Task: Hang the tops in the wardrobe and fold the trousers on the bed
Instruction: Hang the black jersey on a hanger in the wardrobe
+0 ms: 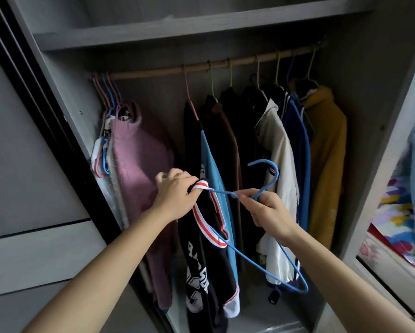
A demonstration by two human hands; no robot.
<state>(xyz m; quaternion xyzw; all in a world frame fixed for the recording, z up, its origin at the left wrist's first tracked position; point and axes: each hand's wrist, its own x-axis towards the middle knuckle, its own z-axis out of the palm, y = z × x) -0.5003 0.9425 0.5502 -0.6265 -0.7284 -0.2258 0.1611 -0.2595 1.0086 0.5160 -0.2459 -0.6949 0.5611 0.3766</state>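
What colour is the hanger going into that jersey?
The hanger is blue, seen best in the head view.

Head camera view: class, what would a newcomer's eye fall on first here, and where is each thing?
Centre frame, the right hand pinches a blue wire hanger while the left hand grips a dark printed top by its red-and-white striped collar. Behind them, clothes hang from a wooden rail, with a mauve knitted jumper at the left and a mustard hooded top at the far right.
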